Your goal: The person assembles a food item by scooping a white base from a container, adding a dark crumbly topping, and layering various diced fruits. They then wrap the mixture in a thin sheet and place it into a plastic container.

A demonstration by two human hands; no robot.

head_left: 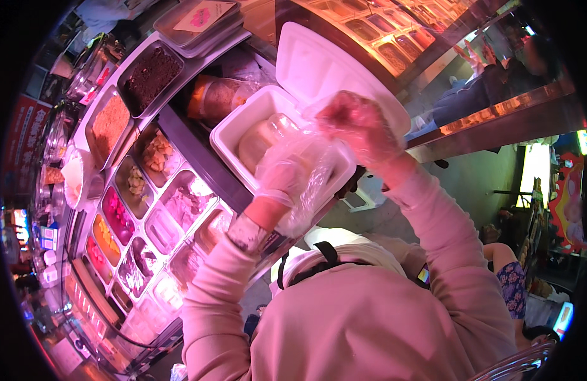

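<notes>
A white foam clamshell box [222, 141] stands open in front of me, its lid [344, 63] tipped back on the far side. Something pale and rounded [254, 143] lies inside, with a clear plastic piece [282, 127] over it. My left hand [286, 173], in a thin clear glove, reaches over the box; film blurs its fingers. Crinkled clear plastic [306, 190] hangs beside that hand and over the box's near side. Above the box's right part, by the lid, my gloved right hand [360, 124] is closed, fingertips together. Whatever it pinches is not clear.
Left of the box, a counter holds several metal topping pans [119, 213], a dark crumb tray [152, 75] and a tan crumb tray [109, 127]. Stacked lidded containers [198, 25] stand at the far end. An orange-and-clear bag [217, 95] lies behind the box. People are beyond, at right.
</notes>
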